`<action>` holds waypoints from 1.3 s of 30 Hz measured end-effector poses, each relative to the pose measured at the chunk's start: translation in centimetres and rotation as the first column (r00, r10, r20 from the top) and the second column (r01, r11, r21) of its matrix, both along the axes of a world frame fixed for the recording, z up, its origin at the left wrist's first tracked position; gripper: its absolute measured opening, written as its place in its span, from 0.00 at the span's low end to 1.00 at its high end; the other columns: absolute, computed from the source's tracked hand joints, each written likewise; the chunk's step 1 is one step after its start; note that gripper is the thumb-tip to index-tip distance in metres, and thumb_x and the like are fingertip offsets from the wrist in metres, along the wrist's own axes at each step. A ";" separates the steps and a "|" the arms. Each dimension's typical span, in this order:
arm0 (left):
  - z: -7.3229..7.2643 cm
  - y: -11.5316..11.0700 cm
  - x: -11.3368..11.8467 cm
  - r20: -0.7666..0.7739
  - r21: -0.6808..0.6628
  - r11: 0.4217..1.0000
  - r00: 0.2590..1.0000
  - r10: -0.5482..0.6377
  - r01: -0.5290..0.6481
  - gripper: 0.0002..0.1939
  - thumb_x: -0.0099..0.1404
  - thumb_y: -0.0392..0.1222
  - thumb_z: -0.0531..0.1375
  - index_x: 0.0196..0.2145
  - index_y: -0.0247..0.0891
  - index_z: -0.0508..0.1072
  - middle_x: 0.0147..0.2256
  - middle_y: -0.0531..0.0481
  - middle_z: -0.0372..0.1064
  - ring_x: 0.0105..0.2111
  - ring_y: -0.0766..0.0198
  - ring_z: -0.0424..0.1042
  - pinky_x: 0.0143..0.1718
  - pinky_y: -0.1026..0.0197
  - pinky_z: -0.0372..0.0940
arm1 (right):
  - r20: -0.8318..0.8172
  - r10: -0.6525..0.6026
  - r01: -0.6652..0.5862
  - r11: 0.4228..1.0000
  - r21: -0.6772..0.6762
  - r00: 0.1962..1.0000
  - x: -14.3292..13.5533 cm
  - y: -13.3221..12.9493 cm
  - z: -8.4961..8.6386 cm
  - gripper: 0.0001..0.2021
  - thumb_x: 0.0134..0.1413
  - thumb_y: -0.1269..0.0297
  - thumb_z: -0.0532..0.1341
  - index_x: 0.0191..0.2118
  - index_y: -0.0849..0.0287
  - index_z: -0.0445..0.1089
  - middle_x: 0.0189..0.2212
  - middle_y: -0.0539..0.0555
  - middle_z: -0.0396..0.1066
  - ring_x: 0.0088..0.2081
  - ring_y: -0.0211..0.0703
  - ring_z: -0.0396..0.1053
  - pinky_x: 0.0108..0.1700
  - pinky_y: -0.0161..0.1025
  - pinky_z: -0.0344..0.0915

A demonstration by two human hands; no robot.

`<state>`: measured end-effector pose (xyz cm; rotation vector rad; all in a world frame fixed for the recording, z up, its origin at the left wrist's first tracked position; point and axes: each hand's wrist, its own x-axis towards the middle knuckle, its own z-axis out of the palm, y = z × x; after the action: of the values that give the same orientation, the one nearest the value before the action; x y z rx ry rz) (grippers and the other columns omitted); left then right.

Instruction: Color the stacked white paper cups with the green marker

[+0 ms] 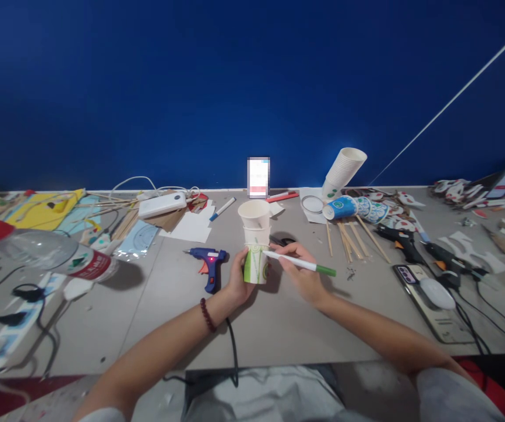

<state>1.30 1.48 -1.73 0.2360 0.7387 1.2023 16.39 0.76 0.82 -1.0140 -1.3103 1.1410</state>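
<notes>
A short stack of paper cups (256, 258) with green drawings stands upright at the middle of the table. My left hand (238, 278) is wrapped around the lower cup from its left side. In my right hand (300, 269) is a white marker (303, 264) with a green end. Its other end points at the printed cup and touches it or comes very close. A blue hot glue gun (208, 264) lies just left of my left hand. Behind my right hand, a dark object, perhaps scissors (282, 241), is partly hidden.
A leaning stack of white cups (343, 170) and blue patterned cups (344, 207) stand back right, near wooden sticks (350, 240). A phone (432, 305) and black glue guns (404, 243) lie right. At left are a bottle (59, 249) and a power strip (24, 328) with cords.
</notes>
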 end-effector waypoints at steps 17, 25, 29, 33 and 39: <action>0.4 -0.2 -0.1 -0.006 -0.020 1.000 1.000 0.006 -0.006 0.17 0.55 0.51 0.64 0.34 0.33 0.75 0.26 0.49 0.74 0.22 0.62 0.71 0.25 0.60 0.66 | 0.012 0.038 -0.039 0.999 0.036 0.999 0.2 0.0 -0.4 0.06 0.54 0.59 0.65 0.31 0.53 0.71 0.34 0.54 0.79 0.56 0.57 0.72 0.56 0.54 0.67; 0.4 0.0 0.1 -0.004 -0.006 1.000 1.000 0.005 -0.005 0.17 0.55 0.52 0.64 0.32 0.32 0.75 0.24 0.48 0.73 0.22 0.62 0.70 0.25 0.60 0.65 | 0.001 -0.010 0.010 1.000 0.019 1.000 0.0 0.0 -0.2 0.05 0.56 0.59 0.64 0.34 0.53 0.71 0.41 0.56 0.79 0.54 0.55 0.74 0.55 0.53 0.68; 0.6 -0.1 0.0 0.000 -0.031 1.000 1.000 0.007 -0.007 0.17 0.54 0.51 0.64 0.32 0.33 0.75 0.25 0.49 0.73 0.22 0.62 0.70 0.25 0.61 0.65 | 0.024 0.018 -0.020 0.999 0.048 1.000 0.1 0.0 -0.4 0.05 0.54 0.60 0.65 0.32 0.53 0.72 0.36 0.55 0.79 0.55 0.57 0.73 0.55 0.53 0.68; 0.4 -0.1 -0.1 -0.010 -0.049 0.999 1.000 0.010 -0.010 0.17 0.54 0.51 0.64 0.34 0.33 0.75 0.26 0.50 0.74 0.22 0.63 0.70 0.25 0.61 0.65 | 0.057 0.066 -0.070 0.996 0.062 0.996 0.3 0.0 -0.4 0.04 0.54 0.63 0.65 0.31 0.54 0.72 0.32 0.55 0.78 0.58 0.58 0.71 0.56 0.55 0.66; 0.4 -0.1 0.0 -0.007 -0.035 0.999 1.000 0.019 -0.020 0.17 0.54 0.51 0.64 0.34 0.34 0.76 0.26 0.49 0.74 0.22 0.63 0.70 0.25 0.61 0.65 | 0.060 0.040 -0.043 0.998 0.046 0.997 0.2 -0.1 -0.3 0.04 0.54 0.61 0.65 0.31 0.53 0.72 0.33 0.54 0.78 0.57 0.59 0.71 0.56 0.55 0.66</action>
<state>1.28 1.35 -1.33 0.2041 0.7689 1.2064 16.62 0.70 0.49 -0.9964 -1.4046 1.1136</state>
